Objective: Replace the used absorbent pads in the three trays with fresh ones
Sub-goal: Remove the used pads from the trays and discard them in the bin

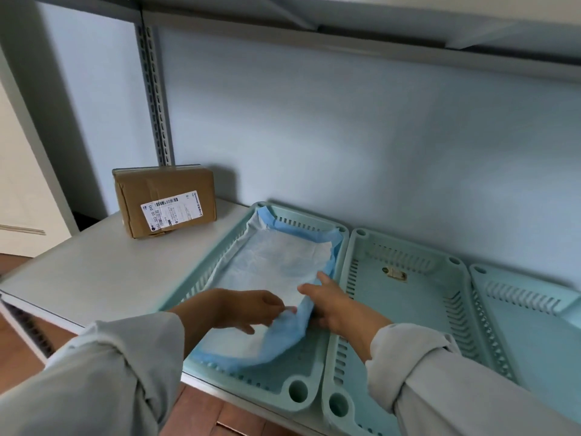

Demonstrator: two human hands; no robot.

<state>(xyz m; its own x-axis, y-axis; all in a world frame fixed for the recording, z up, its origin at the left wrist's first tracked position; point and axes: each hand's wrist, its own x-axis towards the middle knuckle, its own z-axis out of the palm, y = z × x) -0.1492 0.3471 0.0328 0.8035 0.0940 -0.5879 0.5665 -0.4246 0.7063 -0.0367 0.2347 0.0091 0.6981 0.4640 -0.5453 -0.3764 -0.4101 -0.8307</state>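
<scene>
1. A blue and white pad [276,265] lies in the left tray [309,383].
2. The left hand [248,308] pinches the pad's turned-up edge.
3. The right hand [338,305] holds that edge too.
4. The middle tray [408,303] holds only a small sticker [394,273].
5. A brown box [165,201] sits near.

My left hand [248,308] pinches the blue-edged absorbent pad [270,272] in the left tray [309,393]; my right hand [334,305] grips its folded-up right edge. Middle tray [405,313] sits bare alongside, cardboard box [163,201] far left.
</scene>
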